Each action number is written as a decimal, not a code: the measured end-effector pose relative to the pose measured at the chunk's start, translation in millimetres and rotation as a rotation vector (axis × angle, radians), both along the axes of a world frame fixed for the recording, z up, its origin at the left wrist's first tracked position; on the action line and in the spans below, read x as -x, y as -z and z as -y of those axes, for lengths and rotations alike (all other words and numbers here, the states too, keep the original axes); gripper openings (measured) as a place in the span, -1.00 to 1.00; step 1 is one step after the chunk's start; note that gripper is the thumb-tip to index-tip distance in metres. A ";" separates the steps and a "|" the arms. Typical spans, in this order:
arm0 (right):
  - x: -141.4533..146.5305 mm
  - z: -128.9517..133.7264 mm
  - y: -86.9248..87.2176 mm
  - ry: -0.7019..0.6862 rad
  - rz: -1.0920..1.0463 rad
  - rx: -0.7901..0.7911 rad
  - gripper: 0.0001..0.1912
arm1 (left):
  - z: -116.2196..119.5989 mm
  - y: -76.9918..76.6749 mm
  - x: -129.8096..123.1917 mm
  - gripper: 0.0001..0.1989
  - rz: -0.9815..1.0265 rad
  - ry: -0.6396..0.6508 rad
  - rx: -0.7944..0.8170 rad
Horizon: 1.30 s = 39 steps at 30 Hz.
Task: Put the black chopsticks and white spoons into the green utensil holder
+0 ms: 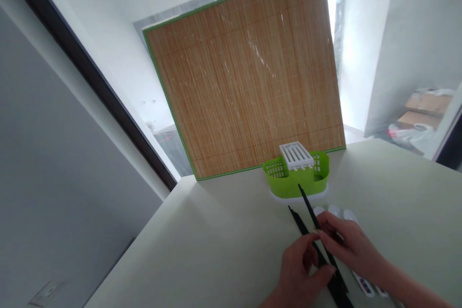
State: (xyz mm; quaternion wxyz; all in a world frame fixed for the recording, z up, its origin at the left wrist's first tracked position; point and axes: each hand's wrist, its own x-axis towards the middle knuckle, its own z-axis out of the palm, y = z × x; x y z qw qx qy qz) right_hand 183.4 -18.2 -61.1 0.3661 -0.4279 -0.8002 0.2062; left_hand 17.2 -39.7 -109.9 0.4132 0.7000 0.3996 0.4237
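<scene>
My left hand (301, 264) curls around a bundle of black chopsticks (298, 220) low over the white table, their thin ends pointing away from me. Close beside it, my right hand (348, 245) pinches a black chopstick (306, 202) between thumb and fingers; whether a second one lies against it I cannot tell. The two hands nearly touch at the fingertips. Under and behind my right hand lie white spoons (334, 210), their patterned handles partly hidden by the wrist.
Beyond the hands stands a green utensil basket (288, 187) with a white base and a white slatted rack (296, 156) on top. A bamboo mat (245, 82) with green edging leans upright behind it. The white table (216, 236) ends at a grey wall on the left.
</scene>
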 end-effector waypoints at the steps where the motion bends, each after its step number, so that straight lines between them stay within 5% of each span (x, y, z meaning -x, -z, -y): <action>1: 0.9 3.3 -0.1 0.000 0.013 -0.054 -0.85 | 0.5 -1.5 -0.4 -0.56 0.024 0.025 -0.010; 9: 5.5 14.7 -2.7 -0.057 0.122 -0.404 -0.87 | 3.3 -4.5 -3.6 -0.73 0.018 0.035 -0.093; 22: 3.0 12.4 -1.2 -0.056 0.104 -0.366 -0.94 | -1.7 -2.4 2.5 -0.67 -0.143 -0.071 -0.215; 39: 0.4 4.3 6.1 -0.108 0.090 -0.185 -0.81 | -1.7 -16.1 4.5 -0.94 0.071 -0.101 -0.203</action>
